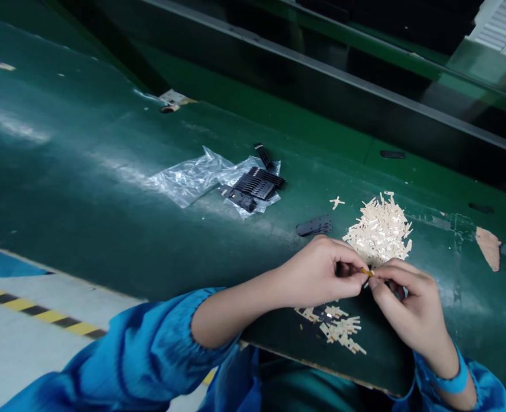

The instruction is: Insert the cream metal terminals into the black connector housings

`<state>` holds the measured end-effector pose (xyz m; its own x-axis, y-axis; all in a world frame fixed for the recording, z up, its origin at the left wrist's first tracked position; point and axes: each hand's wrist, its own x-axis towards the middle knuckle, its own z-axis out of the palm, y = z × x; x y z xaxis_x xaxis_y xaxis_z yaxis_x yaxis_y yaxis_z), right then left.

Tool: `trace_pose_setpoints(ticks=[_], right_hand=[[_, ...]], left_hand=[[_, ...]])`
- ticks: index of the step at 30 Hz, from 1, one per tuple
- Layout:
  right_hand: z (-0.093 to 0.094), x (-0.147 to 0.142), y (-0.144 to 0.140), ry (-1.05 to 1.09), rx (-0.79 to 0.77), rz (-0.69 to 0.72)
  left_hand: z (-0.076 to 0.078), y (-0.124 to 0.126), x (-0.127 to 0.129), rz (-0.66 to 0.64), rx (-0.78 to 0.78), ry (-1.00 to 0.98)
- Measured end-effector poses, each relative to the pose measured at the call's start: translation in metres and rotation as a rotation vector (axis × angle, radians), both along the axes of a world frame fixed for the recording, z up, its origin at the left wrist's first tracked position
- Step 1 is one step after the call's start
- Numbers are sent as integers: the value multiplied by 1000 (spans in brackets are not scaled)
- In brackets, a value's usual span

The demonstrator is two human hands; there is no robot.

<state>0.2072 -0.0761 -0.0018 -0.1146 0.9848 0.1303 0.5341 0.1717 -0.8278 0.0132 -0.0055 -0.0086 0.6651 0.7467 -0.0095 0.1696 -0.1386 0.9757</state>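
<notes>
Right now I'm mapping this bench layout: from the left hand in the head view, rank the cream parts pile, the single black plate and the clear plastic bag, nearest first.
From the left hand:
1. Single black plate, just beyond the knuckles; the cream parts pile, beyond and to the right, is too close to separate.
2. Clear plastic bag, far off to the left.

The 2 hands meet in front of the body, fingertips almost touching. The left hand (321, 272) comes in from the lower left, its bare forearm stretched level and the wrist straight, back of the hand up. Its fingers curl inward, with thumb and forefinger pressed together in a pinch at the tip. The right hand (407, 303) rises from the lower right, wrist bent a little, knuckles up and outward. Its thumb and forefinger (379, 278) also pinch, pointing toward the left hand, while the other fingers fold loosely underneath. Blue sleeves (150, 349) cover both arms, the left one pushed back toward the elbow, the right one reaching the wrist.
</notes>
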Motion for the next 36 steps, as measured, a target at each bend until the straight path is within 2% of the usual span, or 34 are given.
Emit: trace_pose_setpoints(ticks=[4, 10, 16, 21, 23, 25, 29, 31, 33, 36], right_hand=[[-1, 0, 1, 5, -46, 13], [2, 0, 3, 60, -87, 24], [-1, 3, 4, 86, -130, -5], [-11, 13, 6, -168, -51, -262], [-13, 15, 8, -162, -49, -317], [-12, 14, 9, 33, -175, -290], [-7, 4, 9, 578, -703, -153], [-4, 0, 10, 762, -878, -139], [-1, 0, 11, 851, -943, -124], [0, 3, 12, 868, -915, -99]], left_hand=[[-2, -4, -1, -13, 218, 17], [-4, -2, -2, -53, 297, 16], [-3, 0, -4, -75, 236, -38], [10, 2, -9, -14, 34, -124], [13, 4, -10, -11, 24, -138], [14, 5, -12, -25, 57, -155], [11, 6, -14, -65, 250, -158], [8, 6, -15, -48, 368, -124], [6, 7, -16, -22, 446, -96], [5, 9, -16, 23, 456, -100]])
